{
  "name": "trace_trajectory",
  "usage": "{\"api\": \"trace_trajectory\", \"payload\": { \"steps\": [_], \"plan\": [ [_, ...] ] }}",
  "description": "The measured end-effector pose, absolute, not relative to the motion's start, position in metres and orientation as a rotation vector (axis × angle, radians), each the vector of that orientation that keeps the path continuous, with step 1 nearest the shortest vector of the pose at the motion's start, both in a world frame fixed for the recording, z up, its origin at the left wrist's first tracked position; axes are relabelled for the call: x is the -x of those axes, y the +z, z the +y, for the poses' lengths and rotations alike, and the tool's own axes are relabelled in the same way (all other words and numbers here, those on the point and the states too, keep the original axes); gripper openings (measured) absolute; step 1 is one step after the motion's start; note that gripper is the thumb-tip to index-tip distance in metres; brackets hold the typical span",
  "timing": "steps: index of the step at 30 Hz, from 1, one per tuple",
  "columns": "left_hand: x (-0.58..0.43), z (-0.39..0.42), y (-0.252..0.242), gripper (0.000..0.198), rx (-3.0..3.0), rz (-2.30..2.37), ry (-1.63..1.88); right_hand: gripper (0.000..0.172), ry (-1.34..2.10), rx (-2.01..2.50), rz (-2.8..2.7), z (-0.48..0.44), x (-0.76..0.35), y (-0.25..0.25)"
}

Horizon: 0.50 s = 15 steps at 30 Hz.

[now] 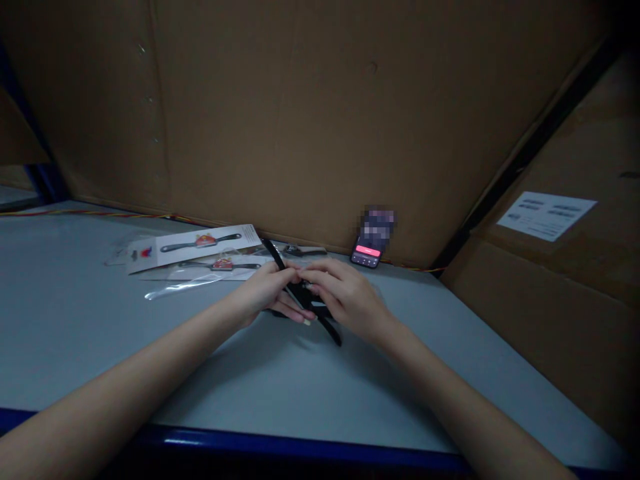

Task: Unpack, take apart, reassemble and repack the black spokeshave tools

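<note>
The handling looks unfinished: the left hand (pixel 273 291) is clamped on the black tool (pixel 299 295) above the table (pixel 240 380), the right hand (pixel 350 298) at its middle, its grip unclear.

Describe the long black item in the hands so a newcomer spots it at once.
Find the grey table with the blue front edge, then the left hand and right hand meeting near its middle. The long black item slants through the left hand, its ends showing at upper left and lower right. Unlike the white cards farther left, it is dark, narrow and held.
</note>
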<state>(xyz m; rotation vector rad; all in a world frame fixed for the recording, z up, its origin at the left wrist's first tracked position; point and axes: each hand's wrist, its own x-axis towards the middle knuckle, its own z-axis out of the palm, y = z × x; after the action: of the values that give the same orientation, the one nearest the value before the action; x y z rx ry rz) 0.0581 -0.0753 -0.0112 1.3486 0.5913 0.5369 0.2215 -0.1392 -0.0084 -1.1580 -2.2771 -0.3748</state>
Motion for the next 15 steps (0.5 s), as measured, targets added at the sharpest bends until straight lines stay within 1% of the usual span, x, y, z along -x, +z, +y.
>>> {"api": "trace_trajectory", "payload": {
  "steps": [4, 7, 11, 15],
  "plan": [
    [-0.057, -0.074, -0.013, 0.030, -1.329, 0.583, 0.562, 0.035, -0.331, 1.119, -2.238, -0.140, -0.226, -0.008],
    [-0.058, -0.075, -0.012, 0.036, -1.295, 0.625, 0.564, 0.027, -0.250, 1.240, -2.080, -0.142, -0.224, -0.009],
    [-0.060, -0.079, -0.009, 0.035, -1.297, 0.667, 0.563, 0.012, -0.176, 1.270, -2.114, -0.143, -0.216, -0.013],
    [-0.060, -0.080, -0.009, 0.034, -1.296, 0.658, 0.575, 0.012, -0.214, 1.239, -2.162, -0.143, -0.211, -0.013]
  ]
}}
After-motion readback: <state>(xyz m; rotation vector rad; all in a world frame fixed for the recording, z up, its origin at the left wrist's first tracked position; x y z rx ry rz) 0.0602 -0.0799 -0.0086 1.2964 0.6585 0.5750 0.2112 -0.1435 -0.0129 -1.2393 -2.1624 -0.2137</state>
